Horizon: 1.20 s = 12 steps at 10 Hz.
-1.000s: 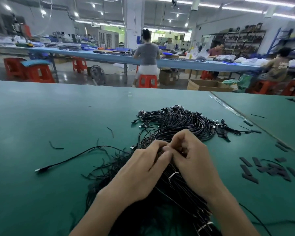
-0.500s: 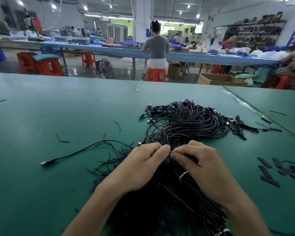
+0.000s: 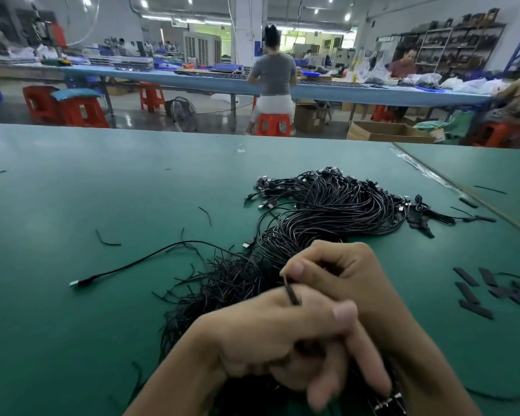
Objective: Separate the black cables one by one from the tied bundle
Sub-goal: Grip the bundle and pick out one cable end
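The tied bundle of black cables [image 3: 327, 211] lies on the green table [image 3: 72, 340]. It loops from a fan of connector ends at the far side back toward the person, passes under both hands, and reaches the bottom edge of the view. A spray of its loose ends spreads on the table just left of the hands.

The right hand [image 3: 342, 274] sits on top of the bundle with its fingers curled. Its thumb and forefinger pinch 1 thin black strand [image 3: 291, 293], whose short end pokes down over the back of the other hand. Whether that strand is a cable or a tie is unclear.

The left hand [image 3: 270, 334] is nearer the camera, lying across the bundle and touching the right hand. It is motion-blurred, with its fingers reaching down and to the right. Whether it grips anything cannot be told.

1 separated cable [image 3: 138, 261] lies on the table to the left of the hands, its connector at the far left end. Short black scraps [image 3: 107, 240] lie beyond it. A cluster of flat black pieces [image 3: 475, 307] lies to the right, well apart from the bundle.
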Available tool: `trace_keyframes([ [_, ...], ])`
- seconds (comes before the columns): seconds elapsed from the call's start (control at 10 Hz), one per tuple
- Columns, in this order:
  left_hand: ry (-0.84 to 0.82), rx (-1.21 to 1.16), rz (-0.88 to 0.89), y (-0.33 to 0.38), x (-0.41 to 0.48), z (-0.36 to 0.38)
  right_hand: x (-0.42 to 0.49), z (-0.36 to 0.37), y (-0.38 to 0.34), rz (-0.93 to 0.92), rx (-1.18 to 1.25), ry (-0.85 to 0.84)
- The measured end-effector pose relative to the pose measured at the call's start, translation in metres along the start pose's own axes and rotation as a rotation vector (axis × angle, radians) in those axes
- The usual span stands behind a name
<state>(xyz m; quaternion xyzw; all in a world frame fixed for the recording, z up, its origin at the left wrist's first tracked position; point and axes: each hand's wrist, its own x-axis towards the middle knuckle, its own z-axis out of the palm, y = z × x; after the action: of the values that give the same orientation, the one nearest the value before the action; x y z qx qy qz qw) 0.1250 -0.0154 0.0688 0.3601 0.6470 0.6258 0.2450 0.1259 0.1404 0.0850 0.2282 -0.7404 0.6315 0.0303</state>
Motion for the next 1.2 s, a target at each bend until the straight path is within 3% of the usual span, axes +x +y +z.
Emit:
trace_keyframes([
  [0.1,0.161,-0.268,0.081,0.0,0.007,-0.002,-0.001,-0.007,0.012,0.005,-0.119,0.052],
  [0.2,0.234,-0.706,0.156,-0.002,0.011,-0.01,-0.003,-0.012,0.019,0.049,-0.371,0.069],
  [0.3,0.345,-0.952,0.279,-0.007,0.015,-0.017,-0.006,-0.013,0.019,0.141,-0.544,-0.025],
  [0.4,0.56,-0.748,0.344,-0.018,0.021,-0.02,-0.009,-0.004,0.012,0.159,-0.606,-0.17],
  [0.5,0.766,-0.39,0.333,-0.03,0.023,-0.025,-0.013,-0.003,0.0,0.123,-0.682,-0.258],
  [0.6,0.856,-0.036,0.263,-0.034,0.021,-0.026,-0.017,-0.001,-0.014,0.052,-0.645,-0.327],
  [0.7,0.655,0.027,0.171,-0.028,0.015,-0.018,-0.016,0.001,-0.023,-0.057,-0.591,-0.265],
  [0.8,0.452,0.067,0.066,-0.018,0.01,-0.013,-0.014,-0.008,-0.022,-0.134,-0.524,-0.072],
  [1.0,-0.046,-0.197,-0.205,-0.007,0.007,-0.006,-0.008,-0.011,-0.015,-0.189,-0.376,0.21],
  [1.1,-0.169,-0.433,-0.132,0.0,0.004,-0.01,-0.004,-0.01,-0.006,-0.157,-0.236,0.254],
  [1.2,-0.065,-0.659,-0.011,0.006,0.002,-0.014,-0.001,-0.004,0.006,-0.068,-0.197,0.182],
])
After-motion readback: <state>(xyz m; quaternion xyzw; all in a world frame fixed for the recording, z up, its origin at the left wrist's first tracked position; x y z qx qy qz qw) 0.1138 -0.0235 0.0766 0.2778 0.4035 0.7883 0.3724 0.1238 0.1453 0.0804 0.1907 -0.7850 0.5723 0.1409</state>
